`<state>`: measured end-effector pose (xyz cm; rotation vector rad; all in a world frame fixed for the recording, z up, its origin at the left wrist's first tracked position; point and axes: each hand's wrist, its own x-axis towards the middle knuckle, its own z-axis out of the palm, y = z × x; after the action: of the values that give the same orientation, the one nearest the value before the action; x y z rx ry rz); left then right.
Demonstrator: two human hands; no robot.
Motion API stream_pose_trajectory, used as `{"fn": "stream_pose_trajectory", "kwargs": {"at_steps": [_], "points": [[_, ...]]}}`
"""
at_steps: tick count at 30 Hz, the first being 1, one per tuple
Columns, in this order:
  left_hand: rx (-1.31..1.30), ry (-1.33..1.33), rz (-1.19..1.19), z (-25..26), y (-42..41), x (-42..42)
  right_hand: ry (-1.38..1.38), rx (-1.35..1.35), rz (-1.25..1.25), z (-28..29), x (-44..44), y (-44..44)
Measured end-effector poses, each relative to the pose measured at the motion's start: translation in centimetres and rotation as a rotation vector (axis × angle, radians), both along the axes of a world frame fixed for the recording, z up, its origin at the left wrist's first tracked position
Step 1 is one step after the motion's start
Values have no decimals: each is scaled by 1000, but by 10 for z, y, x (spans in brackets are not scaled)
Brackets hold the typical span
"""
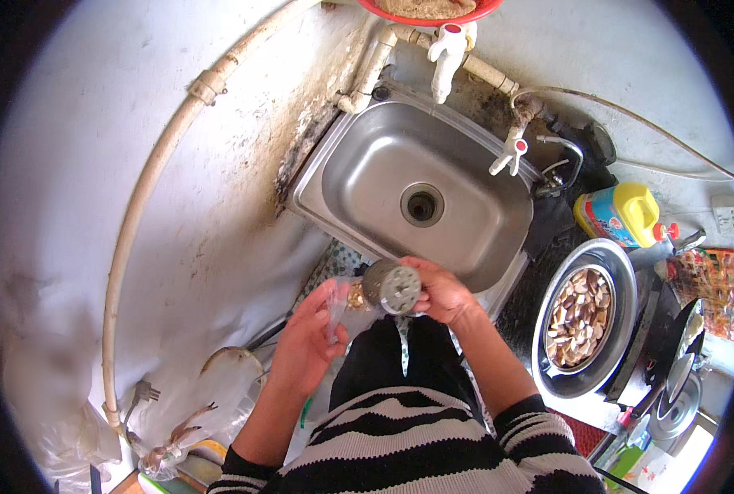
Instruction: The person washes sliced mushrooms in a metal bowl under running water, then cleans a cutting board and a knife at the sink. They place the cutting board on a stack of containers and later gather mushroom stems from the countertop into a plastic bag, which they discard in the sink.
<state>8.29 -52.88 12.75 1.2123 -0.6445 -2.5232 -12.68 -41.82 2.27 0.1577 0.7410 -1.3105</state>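
My right hand (446, 289) grips a grey cylindrical sink strainer basket (398, 289), tipped on its side with the holed bottom towards the right. Light brown food scraps (357, 296) show at its left end. A thin clear plastic bag (337, 305) is pinched in my left hand (310, 336), just left of the strainer's mouth. The bag's lower part is hard to make out. Beyond both hands lies the stainless steel sink (373, 185), with its round drain (422, 205) uncovered.
Two white plastic taps, one above the sink (446, 65) and one at its right (510, 154), stick out from pipes. At right stand a yellow detergent jug (620, 213) and a metal basin (543, 346) with sliced mushrooms (580, 318). A red basin (429, 21) is at the top; plastic bags (181, 420) lie lower left.
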Motion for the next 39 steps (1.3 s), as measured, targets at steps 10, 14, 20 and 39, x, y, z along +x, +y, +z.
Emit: {"fn": "stream_pose_trajectory", "kwargs": {"at_steps": [10, 14, 20, 39], "points": [[29, -3, 25, -10, -6, 9, 1257, 311, -93, -142, -91, -42], [45, -28, -1, -16, -6, 8, 1725, 279, 42, -209, -99, -45], [16, -86, 19, -29, 2, 27, 1406, 347, -200, -144, -73, -54], [-230, 94, 202, 83, 86, 60, 2143, -166, 718, 28, 41, 81]]}}
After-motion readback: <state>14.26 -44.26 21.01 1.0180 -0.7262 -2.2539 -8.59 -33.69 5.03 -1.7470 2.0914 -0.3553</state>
